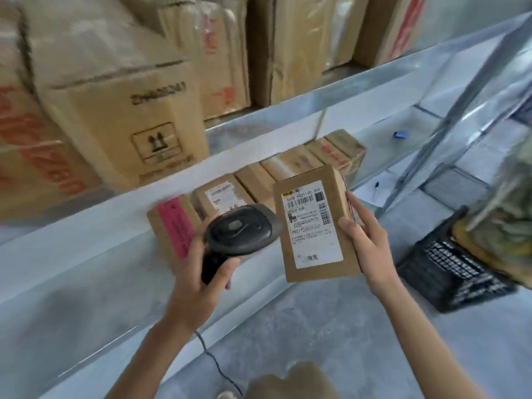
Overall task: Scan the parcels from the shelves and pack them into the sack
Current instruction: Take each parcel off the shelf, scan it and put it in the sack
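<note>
Held up in front of the lower shelf: small kraft parcel [316, 226], label side to the camera, gripped along its right edge by the right hand [371, 246], thumb on the face, fingers behind. Beside it, nearly touching its left edge, black corded barcode scanner [241, 228], handle clasped in the left hand [195, 272]. For a clean read, likely best to swing the scanner head round onto the barcode at the label's top, parcel kept flat and steady, thumb clear of the print. On the white shipping label [312, 226]: "P021", "040", and a Taobao logo at the foot; finer print too small to make out. Behind, a row of similar parcels [259, 180], one with a pink sticker [175, 226]. Above, large cartons [121, 110], one marked with this-way-up arrows, others with blurred red lettering. At right, black plastic crate [449, 272]. No sack clearly in view.
</note>
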A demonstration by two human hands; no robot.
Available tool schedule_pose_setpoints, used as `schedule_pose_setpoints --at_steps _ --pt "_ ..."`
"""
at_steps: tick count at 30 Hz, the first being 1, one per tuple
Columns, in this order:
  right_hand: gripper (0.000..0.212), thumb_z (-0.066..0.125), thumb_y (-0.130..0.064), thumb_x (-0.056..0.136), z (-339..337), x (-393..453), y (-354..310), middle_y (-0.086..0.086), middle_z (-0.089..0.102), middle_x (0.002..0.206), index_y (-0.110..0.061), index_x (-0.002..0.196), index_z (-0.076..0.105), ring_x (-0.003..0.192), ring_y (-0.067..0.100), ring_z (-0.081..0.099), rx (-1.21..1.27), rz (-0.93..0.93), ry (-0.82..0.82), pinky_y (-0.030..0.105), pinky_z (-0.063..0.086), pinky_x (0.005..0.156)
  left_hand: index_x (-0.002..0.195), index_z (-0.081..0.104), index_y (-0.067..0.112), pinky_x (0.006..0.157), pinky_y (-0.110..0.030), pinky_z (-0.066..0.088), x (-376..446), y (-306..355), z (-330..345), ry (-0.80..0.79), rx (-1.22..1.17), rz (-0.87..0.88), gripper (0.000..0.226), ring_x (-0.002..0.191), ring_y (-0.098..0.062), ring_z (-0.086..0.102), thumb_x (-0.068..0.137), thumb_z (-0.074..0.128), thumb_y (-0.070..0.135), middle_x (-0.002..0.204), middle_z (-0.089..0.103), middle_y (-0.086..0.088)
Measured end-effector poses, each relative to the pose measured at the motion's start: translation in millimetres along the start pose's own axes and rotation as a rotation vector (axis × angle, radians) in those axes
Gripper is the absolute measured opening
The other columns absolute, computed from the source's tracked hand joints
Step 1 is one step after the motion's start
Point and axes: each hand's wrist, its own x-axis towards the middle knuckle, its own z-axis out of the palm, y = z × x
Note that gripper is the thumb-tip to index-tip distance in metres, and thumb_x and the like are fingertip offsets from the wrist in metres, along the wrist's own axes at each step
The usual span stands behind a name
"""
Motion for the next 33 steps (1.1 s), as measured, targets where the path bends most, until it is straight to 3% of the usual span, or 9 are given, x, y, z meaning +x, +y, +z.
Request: schedule_pose_setpoints --at_steps 3,7,12,18,29,33 --pt "0.056 0.063 -0.061 0.073 -57 11 13 0.000 0.061 0.137 -0.059 0.128 0.053 0.124 0.020 0.060 0.003 0.037 0.091 0.050 0.046 0.107 0.146 0.039 0.019 0.052 -0.027 0.050 22 -1 60 -0.025 -0.054 -0.017 0.064 0.054 -0.016 0.056 0.088 0.058 0.039 0.093 0.068 -0.009" --pt "0.060 0.065 -0.055 0.076 -129 18 34 -0.002 0.058 0.141 -0.050 0.135 0.052 0.127 0.022 0.058 0.036 0.054 0.236 0.053 0.046 0.107 0.145 0.039 0.014 0.052 -0.033 0.049 46 -1 142 -0.094 -0.088 -0.064 0.063 0.055 -0.025 0.054 0.090 0.056 0.040 0.086 0.067 -0.002" --pt "0.065 0.065 -0.056 0.075 -203 20 56 -0.004 0.058 0.140 -0.045 0.137 0.051 0.124 0.020 0.060 0.070 0.098 0.407 0.053 0.049 0.104 0.142 0.040 0.005 0.052 -0.042 0.047 69 1 237 -0.184 -0.150 -0.110 0.069 0.056 -0.030 0.052 0.088 0.058 0.044 0.086 0.065 -0.008" --pt "0.065 0.066 -0.053 0.075 -267 18 80 -0.009 0.055 0.142 -0.046 0.137 0.051 0.126 0.018 0.058 0.086 0.147 0.571 0.052 0.049 0.104 0.148 0.037 0.016 0.053 -0.029 0.048 91 -4 325 -0.300 -0.198 -0.124 0.069 0.053 -0.020 0.054 0.088 0.058 0.044 0.089 0.068 -0.002" --pt "0.073 0.064 -0.054 0.074 -361 93 120 -0.023 0.049 0.140 -0.035 0.143 0.050 0.128 0.011 0.054 0.040 0.200 0.765 0.047 0.047 0.106 0.149 0.035 0.016 0.051 -0.030 0.050 177 -30 481 -0.408 -0.303 -0.158 0.072 0.054 -0.019 0.057 0.088 0.058 0.045 0.089 0.070 -0.004" --pt "0.072 0.063 -0.056 0.073 -401 142 128 -0.013 0.050 0.144 -0.037 0.141 0.050 0.129 0.011 0.053 0.032 0.228 0.805 0.048 0.048 0.106 0.146 0.039 0.018 0.051 -0.027 0.050 218 -32 547 -0.439 -0.360 -0.236 0.060 0.053 -0.021 0.056 0.093 0.059 0.035 0.089 0.070 -0.003"
